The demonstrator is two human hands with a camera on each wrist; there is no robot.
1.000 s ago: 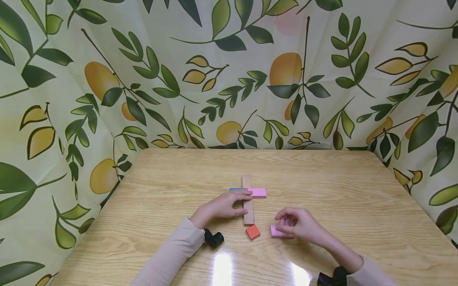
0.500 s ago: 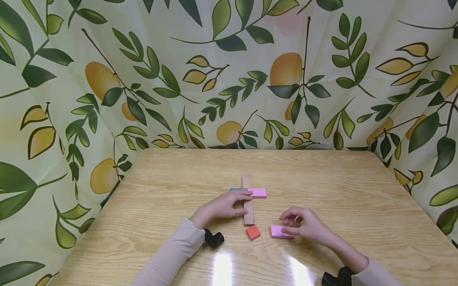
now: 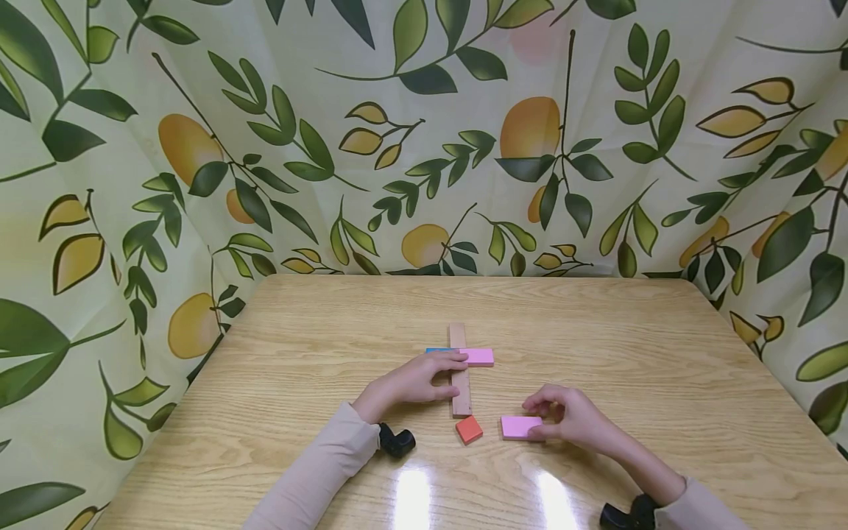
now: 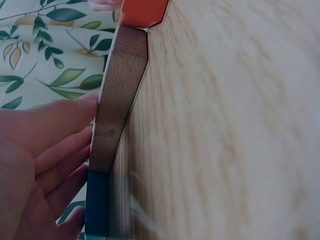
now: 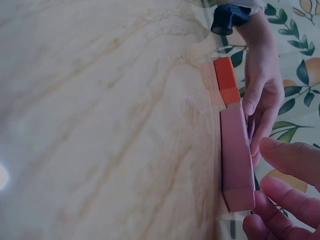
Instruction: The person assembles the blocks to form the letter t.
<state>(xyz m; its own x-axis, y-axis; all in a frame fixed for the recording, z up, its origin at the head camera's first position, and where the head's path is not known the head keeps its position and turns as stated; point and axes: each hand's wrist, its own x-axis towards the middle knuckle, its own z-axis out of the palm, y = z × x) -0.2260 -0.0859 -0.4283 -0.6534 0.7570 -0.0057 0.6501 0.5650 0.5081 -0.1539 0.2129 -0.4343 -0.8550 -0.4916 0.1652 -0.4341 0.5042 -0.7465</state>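
Observation:
My left hand (image 3: 414, 379) lies over a cross of flat blocks, fingertips at the crossing and thumb touching the near plain wooden block (image 3: 461, 394). A blue block (image 3: 437, 350), partly hidden by that hand, forms the left arm; a pink block (image 3: 480, 358) forms the right one. Another plain wooden block (image 3: 457, 335) points away at the top. A small orange-red block (image 3: 469, 430) sits turned at the foot of the cross. Beside a second pink block (image 3: 518, 428) is my right hand (image 3: 570, 418), its thumb over the right end. In the right wrist view its fingers are spread and loose.
The wooden table (image 3: 318, 324) has a patterned leaf-and-fruit cloth (image 3: 424, 147) hanging behind and at both sides. Black wrist-worn devices show at the left wrist (image 3: 397, 442) and right wrist (image 3: 626, 513).
My right hand has shifted slightly to the right along the near pink block, uncovering more of it. The left hand and the cross of blocks have stayed in place.

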